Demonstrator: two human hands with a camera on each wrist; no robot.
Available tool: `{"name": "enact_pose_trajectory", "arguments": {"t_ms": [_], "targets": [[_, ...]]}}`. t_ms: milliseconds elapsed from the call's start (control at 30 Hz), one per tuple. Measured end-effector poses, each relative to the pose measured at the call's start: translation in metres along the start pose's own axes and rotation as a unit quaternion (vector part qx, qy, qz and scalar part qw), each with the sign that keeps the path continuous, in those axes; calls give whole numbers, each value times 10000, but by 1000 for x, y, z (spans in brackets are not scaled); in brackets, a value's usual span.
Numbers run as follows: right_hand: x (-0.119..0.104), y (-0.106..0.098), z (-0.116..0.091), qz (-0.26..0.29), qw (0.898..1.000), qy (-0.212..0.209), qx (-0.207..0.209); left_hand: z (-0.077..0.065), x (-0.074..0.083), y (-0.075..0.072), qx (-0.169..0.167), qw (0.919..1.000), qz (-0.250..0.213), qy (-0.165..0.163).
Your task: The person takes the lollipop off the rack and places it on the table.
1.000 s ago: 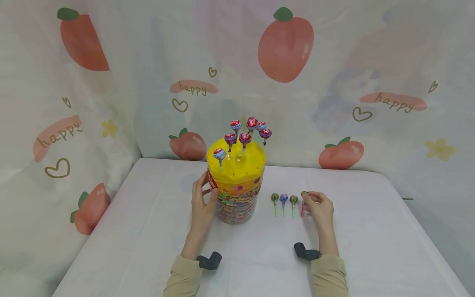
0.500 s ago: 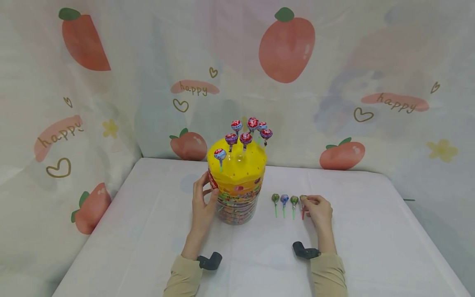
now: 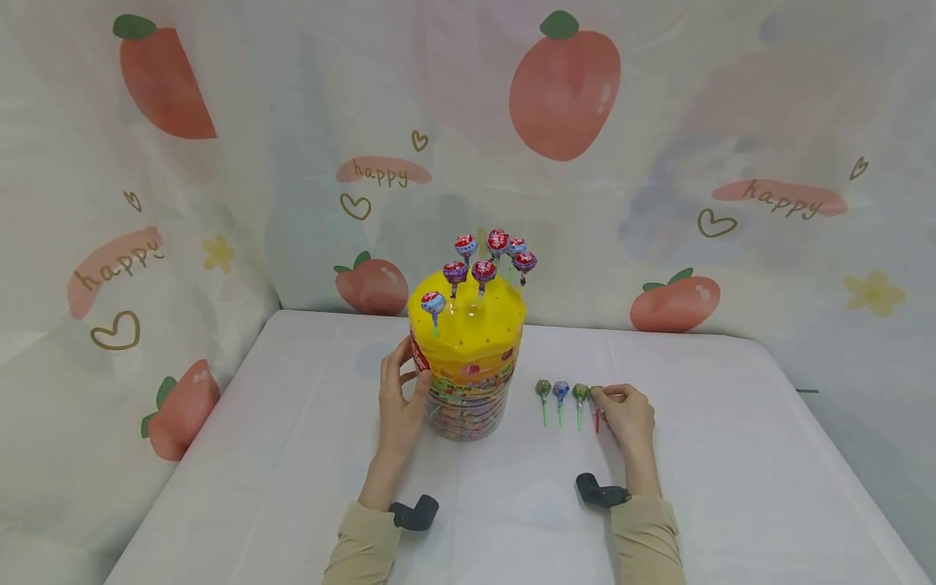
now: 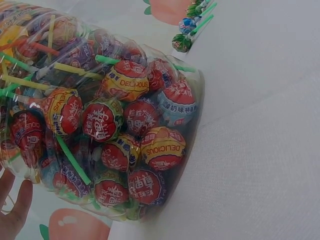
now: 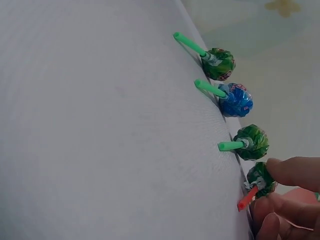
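Note:
A clear jar packed with wrapped lollipops stands upright on the table, topped by a yellow lid. My left hand holds the jar's left side, thumb toward the front; its fingertips show at the edge of the left wrist view. At the right, my right hand pinches a green-wrapped lollipop with a red stick, at the table surface. Beside it lie a green lollipop, a blue lollipop and another green lollipop, all with green sticks, in a row.
Several lollipops, among them a blue and red one, stand upright in holes in the lid. A white cloth covers the table. A fruit-printed curtain rises behind. Dark wrist cameras sit at both wrists.
My right hand has moved slightly left and down, bringing the red-stick lollipop closer to the row's end. The left hand and jar stay in place.

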State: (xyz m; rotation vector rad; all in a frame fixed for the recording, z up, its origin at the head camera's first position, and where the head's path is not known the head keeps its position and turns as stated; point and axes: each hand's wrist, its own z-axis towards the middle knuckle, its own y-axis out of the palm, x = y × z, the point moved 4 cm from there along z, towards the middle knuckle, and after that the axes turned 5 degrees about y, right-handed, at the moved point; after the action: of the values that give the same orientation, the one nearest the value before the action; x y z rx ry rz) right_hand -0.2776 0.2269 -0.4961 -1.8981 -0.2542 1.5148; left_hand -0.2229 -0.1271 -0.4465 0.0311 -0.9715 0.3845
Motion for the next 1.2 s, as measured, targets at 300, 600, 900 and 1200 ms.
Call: {"name": "enact_pose_trajectory", "arguments": {"t_ms": [300, 600, 900, 1200], "targets": [[2, -3, 1, 149, 9999, 74, -13, 1, 1, 2, 37, 10000, 4, 32], [-7, -18, -6, 54, 9993, -8, 382, 0, 0, 3, 2, 10000, -21, -12], [-30, -38, -20, 459, 9950, -317, 829, 0, 1, 4, 34, 9999, -79, 93], [-60, -45, -42, 1087, 9834, -931, 1119, 0, 3, 1, 63, 9999, 82, 87]]}}
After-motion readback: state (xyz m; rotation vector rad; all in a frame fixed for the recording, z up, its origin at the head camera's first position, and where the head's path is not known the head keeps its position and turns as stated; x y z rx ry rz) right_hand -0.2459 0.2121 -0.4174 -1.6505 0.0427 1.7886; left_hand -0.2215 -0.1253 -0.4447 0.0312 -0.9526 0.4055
